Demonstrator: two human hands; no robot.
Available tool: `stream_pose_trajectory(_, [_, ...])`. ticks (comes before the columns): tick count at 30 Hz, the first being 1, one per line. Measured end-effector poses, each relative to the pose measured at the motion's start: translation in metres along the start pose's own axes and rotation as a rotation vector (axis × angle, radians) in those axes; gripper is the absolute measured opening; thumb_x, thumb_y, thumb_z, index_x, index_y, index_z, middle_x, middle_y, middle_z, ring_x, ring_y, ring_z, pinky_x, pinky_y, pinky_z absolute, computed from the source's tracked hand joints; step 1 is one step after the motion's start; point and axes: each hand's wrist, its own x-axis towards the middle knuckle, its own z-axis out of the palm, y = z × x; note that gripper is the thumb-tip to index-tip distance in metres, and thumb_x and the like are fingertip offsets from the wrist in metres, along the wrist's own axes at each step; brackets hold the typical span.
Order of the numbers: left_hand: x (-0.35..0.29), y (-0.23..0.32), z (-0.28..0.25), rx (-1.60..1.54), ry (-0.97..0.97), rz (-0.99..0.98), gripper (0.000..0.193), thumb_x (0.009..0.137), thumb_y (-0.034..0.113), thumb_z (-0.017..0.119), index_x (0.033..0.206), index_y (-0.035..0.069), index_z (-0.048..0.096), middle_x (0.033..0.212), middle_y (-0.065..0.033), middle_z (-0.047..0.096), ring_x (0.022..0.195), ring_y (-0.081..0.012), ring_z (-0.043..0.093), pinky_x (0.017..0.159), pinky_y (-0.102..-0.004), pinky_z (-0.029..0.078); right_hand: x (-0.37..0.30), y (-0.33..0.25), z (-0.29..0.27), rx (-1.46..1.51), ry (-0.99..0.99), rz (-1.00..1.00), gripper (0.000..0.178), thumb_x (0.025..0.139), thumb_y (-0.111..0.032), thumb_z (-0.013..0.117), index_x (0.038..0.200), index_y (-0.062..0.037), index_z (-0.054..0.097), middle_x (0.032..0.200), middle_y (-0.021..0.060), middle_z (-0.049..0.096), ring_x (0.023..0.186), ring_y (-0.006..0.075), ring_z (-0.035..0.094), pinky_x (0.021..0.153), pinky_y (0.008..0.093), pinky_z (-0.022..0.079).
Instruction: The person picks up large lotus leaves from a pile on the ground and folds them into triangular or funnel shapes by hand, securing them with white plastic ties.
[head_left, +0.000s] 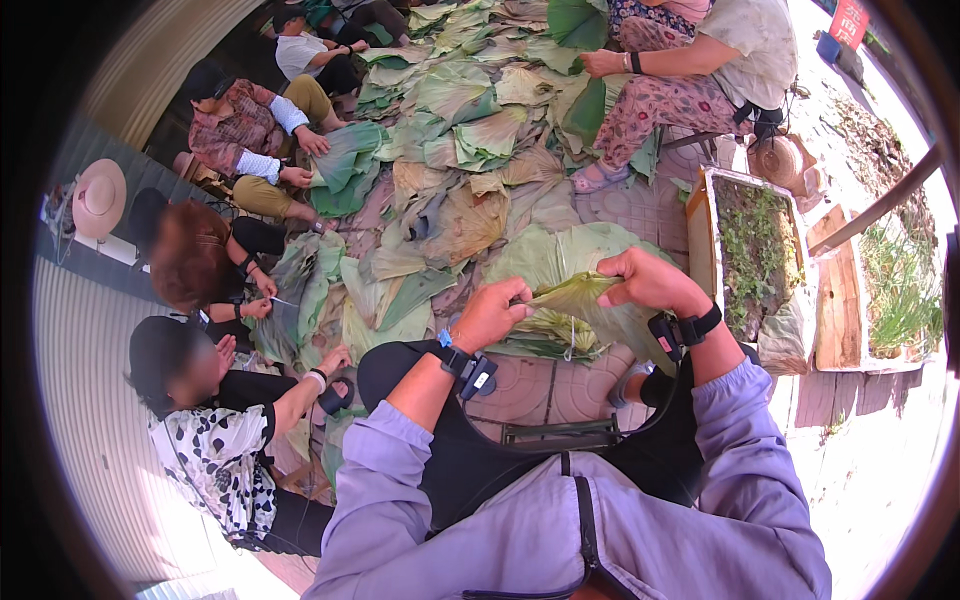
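A withered green-yellow lotus leaf point(568, 294) is stretched between my two hands above my knees. My left hand point(494, 315) pinches its left edge, fingers curled in. At the other edge my right hand point(652, 284) grips it with the thumb on top, and part of the leaf hangs below that hand. Just beyond and under it lies a broad pale-green lotus leaf point(545, 252) on the paving. More leaf layers show beneath the held one, partly covered by it.
Dried lotus leaves point(455, 215) cover the paving ahead. People sit along the left, the nearest in a spotted shirt point(215, 460); another sits far right in floral trousers point(650, 125). Planter boxes point(708, 240) stand at right. A folding stool point(560, 432) shows between my legs.
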Motion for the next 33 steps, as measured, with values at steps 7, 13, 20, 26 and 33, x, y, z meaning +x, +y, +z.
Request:
stream_pose_trajectory(7, [0.008,0.006,-0.021,0.143,-0.024,-0.148,0.023,0.08,0.022,0.076,0.088,0.006,0.062,0.08,-0.013,0.066,0.074,-0.031,0.065,0.066,-0.041,0.047,0.011,0.008,0.01,-0.025,-0.043,0.059,0.019,0.081,-0.005,0.075,0.087,0.0031,0.059,0.071,0.0035,0.048,0.073,0.0074,0.043,0.067,0.0296,0.042])
stream_pose_trajectory(13, [0.007,-0.027,-0.019,0.203,0.06,-0.009,0.017,0.081,0.019,0.072,0.088,0.006,0.064,0.082,-0.0138,0.066,0.076,-0.0336,0.064,0.067,-0.0426,0.048,0.02,-0.001,0.015,0.049,-0.064,0.056,0.018,0.081,-0.004,0.075,0.087,0.003,0.059,0.071,0.0011,0.047,0.074,0.0065,0.042,0.067,0.0285,0.041])
stream_pose_trajectory(20, [0.012,-0.037,-0.01,0.184,0.16,-0.112,0.018,0.081,0.019,0.071,0.09,0.005,0.065,0.081,-0.0145,0.066,0.078,-0.0359,0.065,0.068,-0.0434,0.049,0.026,-0.009,0.023,0.11,-0.128,0.074,0.025,0.081,-0.006,0.074,0.082,0.0017,0.05,0.071,0.0033,0.033,0.073,0.0085,0.036,0.065,0.0307,0.038])
stream_pose_trajectory(26, [0.008,-0.033,-0.016,0.305,0.183,-0.27,0.026,0.082,0.02,0.071,0.101,0.005,0.061,0.1,-0.0168,0.065,0.094,-0.0405,0.064,0.075,-0.0511,0.05,0.033,-0.002,0.028,0.086,-0.099,0.05,0.02,0.083,-0.003,0.073,0.085,0.0026,0.054,0.07,0.0012,0.043,0.073,0.0064,0.04,0.066,0.0295,0.04])
stream_pose_trajectory(33, [0.009,-0.013,-0.022,0.392,0.382,-0.146,0.037,0.083,0.014,0.071,0.115,0.004,0.056,0.112,-0.0162,0.06,0.097,-0.0414,0.062,0.076,-0.0509,0.051,0.034,-0.006,0.03,0.015,-0.022,0.035,0.024,0.083,-0.005,0.073,0.083,0.0032,0.051,0.07,0.0074,0.042,0.073,0.0106,0.038,0.067,0.0323,0.04])
